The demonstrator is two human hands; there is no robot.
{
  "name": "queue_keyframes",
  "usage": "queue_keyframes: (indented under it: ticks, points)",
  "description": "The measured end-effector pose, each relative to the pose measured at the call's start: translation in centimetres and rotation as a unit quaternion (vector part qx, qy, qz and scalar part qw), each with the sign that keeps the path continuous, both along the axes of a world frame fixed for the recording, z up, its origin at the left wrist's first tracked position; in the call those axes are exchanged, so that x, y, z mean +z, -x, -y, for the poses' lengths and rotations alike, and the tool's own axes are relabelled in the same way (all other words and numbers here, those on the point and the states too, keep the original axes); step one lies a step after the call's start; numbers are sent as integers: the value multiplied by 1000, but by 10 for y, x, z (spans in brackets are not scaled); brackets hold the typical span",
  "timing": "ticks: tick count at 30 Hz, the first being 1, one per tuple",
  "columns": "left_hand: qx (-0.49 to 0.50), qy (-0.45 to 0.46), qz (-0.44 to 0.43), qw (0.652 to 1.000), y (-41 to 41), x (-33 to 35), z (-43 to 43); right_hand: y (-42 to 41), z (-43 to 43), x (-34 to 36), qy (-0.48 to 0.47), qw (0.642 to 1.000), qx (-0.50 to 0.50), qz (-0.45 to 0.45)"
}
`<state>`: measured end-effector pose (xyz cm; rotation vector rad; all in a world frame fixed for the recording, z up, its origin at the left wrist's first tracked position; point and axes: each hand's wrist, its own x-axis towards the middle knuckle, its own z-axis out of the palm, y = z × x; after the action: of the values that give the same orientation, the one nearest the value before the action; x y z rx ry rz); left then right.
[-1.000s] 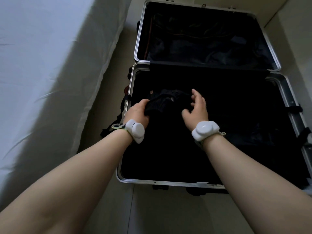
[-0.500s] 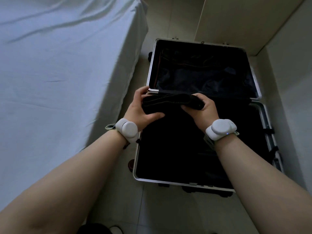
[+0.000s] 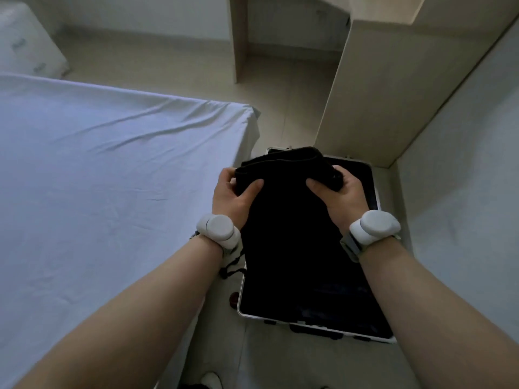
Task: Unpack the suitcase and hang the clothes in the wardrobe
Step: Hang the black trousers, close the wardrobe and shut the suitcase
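Bedding (image 3: pixel 112 169) in plain white is seen filling the left of the view, and a wrapped white bundle (image 3: pixel 28 43) is set at the far top left, its faint printing too blurred to be read. Just right of the bed's corner, the left hand (image 3: pixel 229 199) is curled round one end of a folded black garment (image 3: pixel 283 175), thumb laid across the near face and fingers tucked behind. The same hold is mirrored at the other end by the right hand (image 3: pixel 341 196). A white sensor unit is strapped to each wrist (no marking can be made out on either). The garment is held between the hands above the open suitcase (image 3: pixel 302 323). Its folded top edge runs left to right from one grip to the other, and its length hangs down towards the person. No label or brand is visible on the cloth or on the case's metal rim. The dark interior of the case cannot be searched for further clothes. Beige cupboard panels (image 3: pixel 379 94), judged to be the wardrobe, stand beyond the case, ahead and to the right of the hands. The right hand is therefore the nearer to them. The carry is judged to run forward and rightward, and no hanger is in sight.
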<state>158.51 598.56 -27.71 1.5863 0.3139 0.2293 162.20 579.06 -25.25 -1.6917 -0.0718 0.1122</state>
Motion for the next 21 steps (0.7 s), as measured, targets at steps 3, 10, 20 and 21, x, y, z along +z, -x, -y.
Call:
queue_keyframes:
  ticks: [3, 10, 20, 21]
  points:
    - [-35, 2, 23, 999, 14, 71, -7, 8, -2, 67, 3, 1000, 14, 19]
    - [-57, 21, 67, 996, 52, 240, -32, 42, -21, 214, 127, 965, 20, 227]
    - [-26, -31, 105, 994, 104, 376, -74, 70, -58, 335, 188, 893, 58, 405]
    - [-12, -41, 115, 992, 112, 387, -77, 76, -63, 343, 168, 893, 60, 414]
